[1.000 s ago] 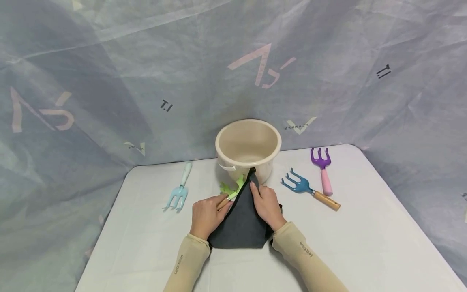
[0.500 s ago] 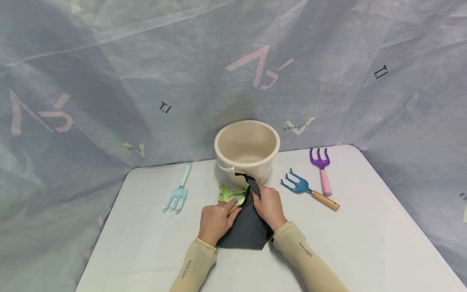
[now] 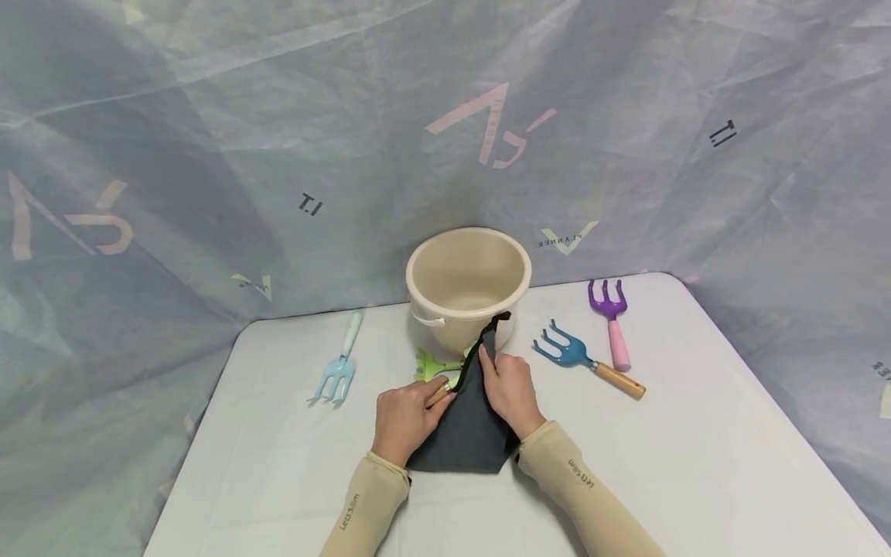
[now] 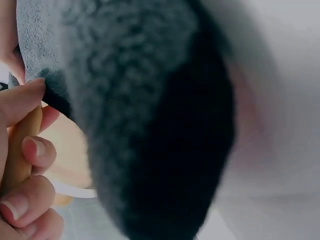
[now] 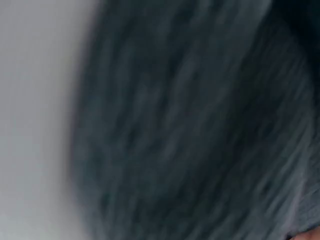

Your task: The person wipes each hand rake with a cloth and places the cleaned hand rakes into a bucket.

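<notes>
My left hand (image 3: 405, 422) grips the wooden handle of a green garden hoe (image 3: 433, 367), which has prongs on one side; its other end is partly covered by a cloth. With my right hand (image 3: 513, 393) I pinch the dark grey cloth (image 3: 462, 433) near its top, thumb in front. The black-edged cloth hangs between my hands and laps over the tool's neck. In the left wrist view, curled fingers (image 4: 37, 152) surround the handle (image 4: 20, 155), and the fuzzy cloth (image 4: 120, 100) fills the middle. Blurred cloth (image 5: 190, 120) takes up most of the right wrist view.
A beige bucket (image 3: 468, 316) with a white handle stands just behind my hands. To the left lies a light blue hand fork (image 3: 339, 371). On the right are a blue hand fork (image 3: 572, 353) with a wooden handle and a purple one (image 3: 609, 307) with a pink handle.
My left hand has shifted right and slightly towards me with the hoe, then back a little left. The cloth's top corner folded over left, then swung up and right. My right hand stays nearly in place.
</notes>
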### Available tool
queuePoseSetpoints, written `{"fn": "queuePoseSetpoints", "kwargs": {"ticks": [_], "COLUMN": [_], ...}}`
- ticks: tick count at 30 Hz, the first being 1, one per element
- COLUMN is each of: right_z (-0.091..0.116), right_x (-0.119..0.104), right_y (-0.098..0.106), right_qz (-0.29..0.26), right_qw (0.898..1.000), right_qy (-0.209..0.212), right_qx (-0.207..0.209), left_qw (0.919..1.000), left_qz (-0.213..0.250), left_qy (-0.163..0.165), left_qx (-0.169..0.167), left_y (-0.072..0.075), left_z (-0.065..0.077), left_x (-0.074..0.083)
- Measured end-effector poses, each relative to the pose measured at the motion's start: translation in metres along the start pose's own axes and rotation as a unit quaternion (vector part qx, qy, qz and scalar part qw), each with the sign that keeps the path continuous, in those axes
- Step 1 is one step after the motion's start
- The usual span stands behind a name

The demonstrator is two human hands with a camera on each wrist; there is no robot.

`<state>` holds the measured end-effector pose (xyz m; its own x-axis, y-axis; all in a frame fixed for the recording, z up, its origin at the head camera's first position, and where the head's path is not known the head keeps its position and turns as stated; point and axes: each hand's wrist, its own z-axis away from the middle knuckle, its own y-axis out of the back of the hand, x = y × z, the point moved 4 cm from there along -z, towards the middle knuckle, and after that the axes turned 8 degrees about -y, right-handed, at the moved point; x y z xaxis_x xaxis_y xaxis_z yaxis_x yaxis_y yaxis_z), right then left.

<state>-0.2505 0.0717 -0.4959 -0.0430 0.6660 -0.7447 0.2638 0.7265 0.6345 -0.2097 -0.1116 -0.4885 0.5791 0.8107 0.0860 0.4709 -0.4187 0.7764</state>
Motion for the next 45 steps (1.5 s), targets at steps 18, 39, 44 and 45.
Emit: {"fn": "queuePoseSetpoints", "kwargs": {"ticks": [18, 39, 44, 45], "right_z": [-0.008, -0.007, -0.007, -0.008], "right_x": [0.010, 0.012, 0.012, 0.011], "right_y": [0.006, 0.016, 0.028, 0.032], "right_qz": [0.007, -0.175, -0.197, -0.201], "right_qw": [1.000, 0.981, 0.974, 0.970], "right_qy": [0.011, -0.082, -0.017, -0.001], "right_qx": [0.010, 0.023, 0.115, 0.134], "left_qw": [0.9886, 0.9992, 0.9989, 0.9987], "left_qz": [-0.093, 0.004, 0.023, 0.028], "left_qy": [-0.118, -0.019, -0.005, -0.003], "left_qx": [0.008, 0.035, 0.041, 0.043], "left_y": [-0.001, -0.001, -0.001, 0.000], "left_z": [-0.002, -0.001, -0.002, -0.002], "left_x": [0.031, 0.010, 0.007, 0.006]}}
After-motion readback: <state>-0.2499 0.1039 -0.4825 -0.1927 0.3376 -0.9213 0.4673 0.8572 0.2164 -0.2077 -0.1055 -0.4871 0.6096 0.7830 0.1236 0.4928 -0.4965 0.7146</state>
